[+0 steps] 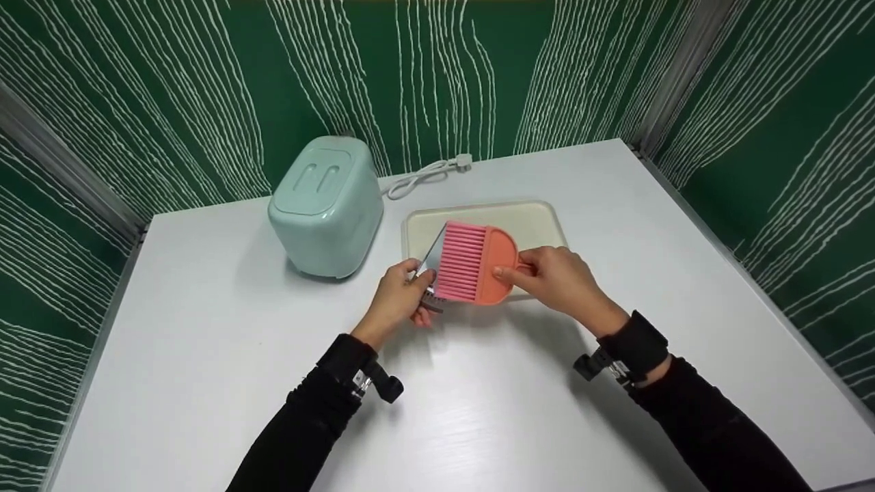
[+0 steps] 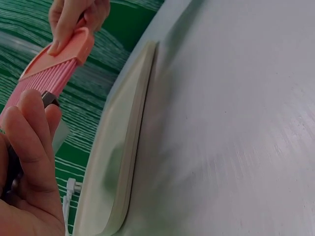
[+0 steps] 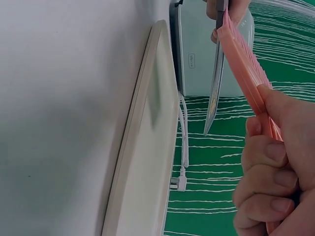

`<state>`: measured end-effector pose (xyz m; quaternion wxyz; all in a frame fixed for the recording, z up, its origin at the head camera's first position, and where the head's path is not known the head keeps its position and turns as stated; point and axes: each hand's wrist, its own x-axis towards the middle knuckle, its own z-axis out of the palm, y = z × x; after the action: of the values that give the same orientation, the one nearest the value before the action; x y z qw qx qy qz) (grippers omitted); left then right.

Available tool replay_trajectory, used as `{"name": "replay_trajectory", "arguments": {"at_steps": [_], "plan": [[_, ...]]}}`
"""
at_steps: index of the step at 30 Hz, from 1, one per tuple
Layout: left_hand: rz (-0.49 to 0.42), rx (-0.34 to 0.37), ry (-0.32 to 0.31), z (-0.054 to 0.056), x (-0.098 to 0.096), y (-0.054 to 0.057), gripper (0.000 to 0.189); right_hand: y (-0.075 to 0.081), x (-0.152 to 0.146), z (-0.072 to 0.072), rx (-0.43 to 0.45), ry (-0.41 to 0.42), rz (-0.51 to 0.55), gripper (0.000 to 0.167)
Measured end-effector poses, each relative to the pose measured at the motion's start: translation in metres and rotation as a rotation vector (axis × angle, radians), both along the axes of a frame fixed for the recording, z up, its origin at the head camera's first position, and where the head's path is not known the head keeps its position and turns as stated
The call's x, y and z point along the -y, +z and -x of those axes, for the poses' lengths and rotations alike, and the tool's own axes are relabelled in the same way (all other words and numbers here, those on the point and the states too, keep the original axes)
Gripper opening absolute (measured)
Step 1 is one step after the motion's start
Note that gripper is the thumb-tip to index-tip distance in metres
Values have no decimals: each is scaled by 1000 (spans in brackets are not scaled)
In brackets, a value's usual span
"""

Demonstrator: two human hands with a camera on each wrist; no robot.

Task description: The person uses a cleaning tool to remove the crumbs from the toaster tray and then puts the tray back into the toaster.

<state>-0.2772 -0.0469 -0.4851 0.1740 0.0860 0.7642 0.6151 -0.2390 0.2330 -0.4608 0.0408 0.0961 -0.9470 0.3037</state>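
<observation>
In the head view, my right hand (image 1: pixel 560 277) grips the short handle of a small orange brush (image 1: pixel 500 263) with pink bristles, thumb lying on its flat face. The bristles point left and overlap a flat, shiny grey pan-like piece (image 1: pixel 432 260), which has a dark slotted edge. My left hand (image 1: pixel 396 294) pinches this piece at its near end. From the right wrist view the flat piece (image 3: pixel 214 93) appears thin and edge-on, with a yellowish patch on it, and the brush (image 3: pixel 246 69) leans against its held end. Both are held up above the near side of a cream tray (image 1: pixel 540 219).
A mint-green toaster (image 1: pixel 325 212) with a covered top stands left of the tray on the white table (image 1: pixel 239 369). Its white cord and plug (image 1: pixel 463 162) lie behind the tray. Green walls (image 1: pixel 451 82) with white lines rise at the back and sides.
</observation>
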Motion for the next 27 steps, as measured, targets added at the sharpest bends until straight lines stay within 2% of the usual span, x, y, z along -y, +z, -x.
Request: {"name": "replay_trajectory", "arguments": {"at_steps": [16, 27], "plan": [[-41, 26, -18, -2, 0, -2, 22, 2, -3, 2, -117, -64, -163, 56], [-19, 16, -34, -2, 1, -2, 20, 2, -5, 2, -194, -73, -189, 57]]}}
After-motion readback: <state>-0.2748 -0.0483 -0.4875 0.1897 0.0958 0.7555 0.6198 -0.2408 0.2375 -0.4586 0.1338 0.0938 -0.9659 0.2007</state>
